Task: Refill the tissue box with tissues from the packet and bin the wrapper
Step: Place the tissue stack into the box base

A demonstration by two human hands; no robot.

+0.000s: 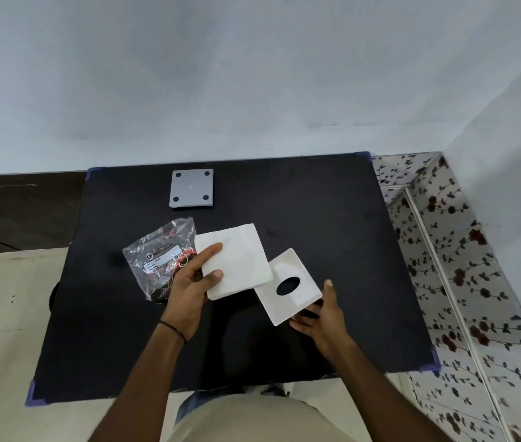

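Observation:
My left hand grips a square white stack of tissues above the black table, thumb on top and fingers underneath. My right hand holds the white tissue box lid by its near corner; the lid has a dark oval slot and tilts a little, its upper left edge tucked under the tissue stack. The crinkled clear plastic wrapper with a printed label lies on the table just left of my left hand. A grey square box base with dark corner pads rests near the table's far edge.
The table stands against a pale wall. To the right runs a floral-patterned surface with a white rail. A pale tiled floor lies to the left. My torso is at the bottom of the view.

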